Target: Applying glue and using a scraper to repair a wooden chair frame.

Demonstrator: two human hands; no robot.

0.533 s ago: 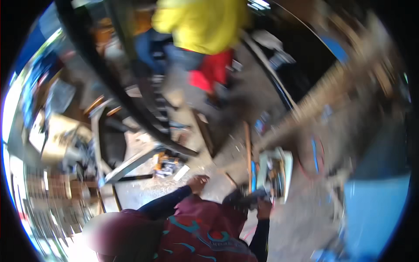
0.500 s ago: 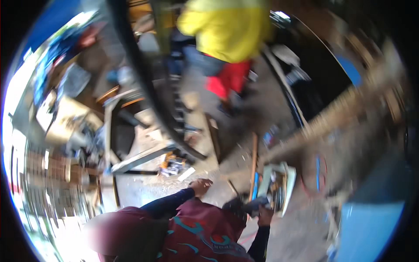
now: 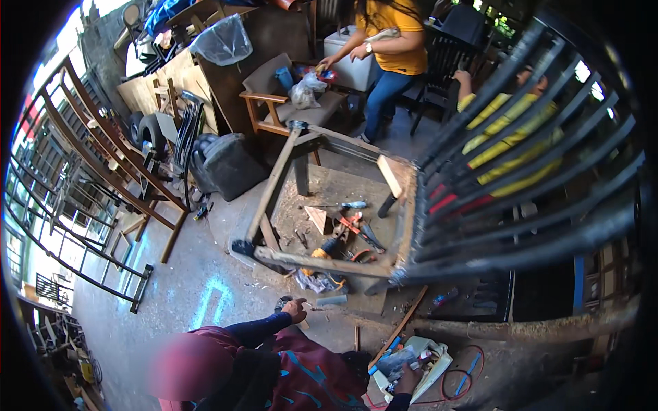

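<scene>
Standing at the left is a tall brown wooden frame (image 3: 174,238), well apart from the hands. Next comes the bare seat frame (image 3: 271,188) of a big chair, with no seat in it, so you can see right through. The left hand (image 3: 295,310) is near its front rail and does not seem to touch it. Its fingers point to the right, but they are too small to tell if they are apart or pinched on something. Inside the frame you can see a wood triangle (image 3: 317,219), an orange and black drill (image 3: 330,245) and a screwdriver (image 3: 354,204) with a blue handle. A long wood stick (image 3: 399,329) lies just beside a pale box (image 3: 442,362) full of mixed bits. The right hand (image 3: 409,378) is at this box. Its fingertips are hidden, so I cannot tell if they are clamped on anything. I think the step in hand is finding something in the box. Taking it out would call for a firm pinch on just one thing, because they lie in a jumble. Furthest right is the chair's black slatted back (image 3: 528,252), with a person in yellow (image 3: 499,129) behind it.
</scene>
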